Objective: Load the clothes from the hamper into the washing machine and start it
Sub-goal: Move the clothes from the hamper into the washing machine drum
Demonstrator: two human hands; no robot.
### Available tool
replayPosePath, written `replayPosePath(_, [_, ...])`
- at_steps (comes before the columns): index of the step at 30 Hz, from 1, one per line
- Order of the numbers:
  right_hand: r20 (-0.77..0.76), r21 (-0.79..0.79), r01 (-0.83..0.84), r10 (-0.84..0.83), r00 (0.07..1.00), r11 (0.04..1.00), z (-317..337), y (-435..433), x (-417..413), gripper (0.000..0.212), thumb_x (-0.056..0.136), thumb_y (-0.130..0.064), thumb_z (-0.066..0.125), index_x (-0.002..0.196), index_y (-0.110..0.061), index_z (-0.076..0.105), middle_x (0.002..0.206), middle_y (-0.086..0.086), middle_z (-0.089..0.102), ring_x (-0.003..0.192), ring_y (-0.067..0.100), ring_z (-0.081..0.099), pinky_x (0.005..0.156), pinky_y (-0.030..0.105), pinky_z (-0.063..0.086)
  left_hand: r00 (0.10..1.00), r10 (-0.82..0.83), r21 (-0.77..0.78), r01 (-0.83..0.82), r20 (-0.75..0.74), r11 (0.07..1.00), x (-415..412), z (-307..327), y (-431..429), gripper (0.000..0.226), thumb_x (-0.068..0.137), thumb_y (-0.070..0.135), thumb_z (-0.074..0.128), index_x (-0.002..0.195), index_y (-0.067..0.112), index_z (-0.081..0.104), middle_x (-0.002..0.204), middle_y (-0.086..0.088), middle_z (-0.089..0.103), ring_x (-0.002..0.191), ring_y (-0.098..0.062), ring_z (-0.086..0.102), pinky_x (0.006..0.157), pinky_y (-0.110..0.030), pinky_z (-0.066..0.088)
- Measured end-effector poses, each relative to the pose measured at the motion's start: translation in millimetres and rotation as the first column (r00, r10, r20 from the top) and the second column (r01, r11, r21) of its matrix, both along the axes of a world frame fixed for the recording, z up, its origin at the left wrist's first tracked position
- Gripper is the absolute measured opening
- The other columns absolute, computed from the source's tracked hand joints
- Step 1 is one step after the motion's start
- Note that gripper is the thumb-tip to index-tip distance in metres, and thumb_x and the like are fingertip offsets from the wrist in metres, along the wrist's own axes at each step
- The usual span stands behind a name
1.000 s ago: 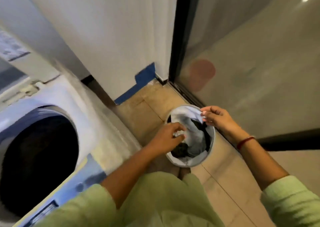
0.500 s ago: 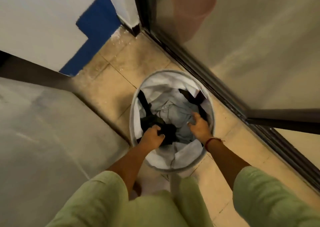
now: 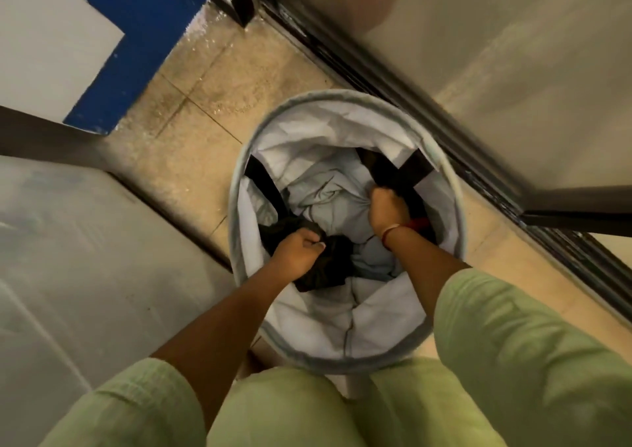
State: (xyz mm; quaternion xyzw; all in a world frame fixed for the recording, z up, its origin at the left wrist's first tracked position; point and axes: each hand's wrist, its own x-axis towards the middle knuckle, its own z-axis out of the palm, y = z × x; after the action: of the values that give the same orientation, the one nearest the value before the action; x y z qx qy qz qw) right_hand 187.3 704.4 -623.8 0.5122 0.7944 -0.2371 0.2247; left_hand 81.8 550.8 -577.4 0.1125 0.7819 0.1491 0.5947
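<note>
The left hand [image 3: 297,250] is fisted around a black garment [image 3: 325,265] deep inside the hamper [image 3: 345,344]; the right hand [image 3: 388,209] is clenched on a pale grey-blue cloth [image 3: 328,204] bunched at the hamper's middle — a red band [image 3: 393,233] circles that wrist; both forearms reach down over the hamper's near rim from light green sleeves [image 3: 513,344]; the hamper stands on the tan tiled floor [image 3: 205,104], a dark door track [image 3: 410,104] running just beside its far edge.

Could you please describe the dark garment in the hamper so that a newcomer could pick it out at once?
Find the round pale hamper on the tiled floor beside the glass door. Inside, at its near-left, the left hand grips the black garment. It is the bunched dark cloth against pale grey clothing.
</note>
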Motion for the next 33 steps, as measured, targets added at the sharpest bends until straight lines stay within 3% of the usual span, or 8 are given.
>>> replayPosePath(5, [-0.04,0.07,-0.18,0.183,0.982,0.981,88,-41,-5,0.023,0.092,-0.003,0.04,0.104,0.0,0.06,0.107,0.021,0.063,0.097,0.035,0.061,0.081,0.042,0.051,0.985,0.162,-0.034,-0.16,0.055,0.986,6,71,-14,0.02,0.095,0.014,0.052,0.11,0.003,0.059,0.121,-0.017,0.059,0.118,-0.029,0.052,0.106,-0.035,0.038])
replayPosePath(11, [-0.319,0.038,0.095,-0.078,0.944,0.995,202,-91,17,0.02,0.087,-0.003,0.05,0.104,0.0,0.058,0.107,0.023,0.059,0.093,0.04,0.059,0.074,0.043,0.049,0.882,0.454,-0.037,-0.453,0.127,0.891,1,166,-19,0.01,0.099,0.018,0.046,0.106,0.013,0.052,0.084,-0.001,0.052,0.078,-0.017,0.052,0.069,-0.027,0.042])
replayPosePath(16, [-0.453,0.123,0.161,-0.089,0.887,0.979,300,-108,17,0.008,0.086,-0.008,0.053,0.09,-0.003,0.057,0.092,0.018,0.061,0.082,0.038,0.061,0.066,0.041,0.05,0.802,0.539,-0.057,-0.544,0.259,0.837,-3,238,-12,0.049,0.09,0.046,0.056,0.129,0.018,0.047,0.114,-0.002,0.053,0.12,-0.028,0.051,0.098,-0.043,0.042])
replayPosePath(19, [-0.522,0.189,0.105,0.01,0.853,0.976,360,-128,6,0.003,0.085,-0.008,0.055,0.087,-0.006,0.057,0.087,0.013,0.061,0.073,0.031,0.062,0.059,0.035,0.048,0.771,0.491,0.011,-0.541,0.406,0.841,-1,287,-2,0.051,0.08,0.059,0.061,0.116,0.023,0.059,0.102,-0.002,0.068,0.1,-0.024,0.063,0.079,-0.038,0.053])
replayPosePath(22, [-0.557,0.31,0.049,0.14,0.818,0.949,414,-147,-6,0.004,0.083,-0.008,0.06,0.083,-0.009,0.056,0.077,0.008,0.059,0.057,0.022,0.058,0.045,0.028,0.04,0.76,0.508,0.122,-0.596,0.405,0.794,-3,329,5,0.061,0.076,0.041,0.069,0.129,0.015,0.054,0.096,-0.009,0.069,0.083,-0.02,0.069,0.061,-0.027,0.053])
replayPosePath(25, [-0.643,0.327,0.033,0.197,0.74,0.944,456,-157,-12,0.009,0.089,-0.015,0.052,0.082,-0.01,0.054,0.075,0.007,0.054,0.055,0.022,0.053,0.049,0.022,0.028,0.792,0.543,0.307,-0.609,0.28,0.731,-13,377,3,0.041,0.089,0.012,0.053,0.13,0.01,0.051,0.098,-0.005,0.063,0.073,-0.013,0.063,0.056,-0.021,0.05])
replayPosePath(29, [-0.82,0.232,0.0,0.195,0.539,0.973,522,-161,-12,0.023,0.094,-0.027,0.045,0.096,-0.012,0.062,0.091,0.005,0.059,0.08,0.011,0.053,0.065,0.016,0.038,0.751,0.565,0.365,-0.66,0.341,0.657,-29,456,-14,0.014,0.088,0.007,0.045,0.093,0.008,0.059,0.084,-0.013,0.06,0.067,-0.02,0.054,0.06,-0.028,0.046])
replayPosePath(33, [-0.957,0.102,0.435,-0.032,0.29,0.895,576,-151,8,0.024,0.09,-0.035,0.056,0.109,-0.02,0.059,0.103,-0.001,0.055,0.078,0.0,0.052,0.069,0.015,0.043,0.817,0.472,0.437,-0.576,0.332,0.691,-50,532,-33,0.035,0.089,0.01,0.041,0.058,0.015,0.057,0.047,0.003,0.056,0.056,-0.015,0.048,0.053,-0.025,0.043])
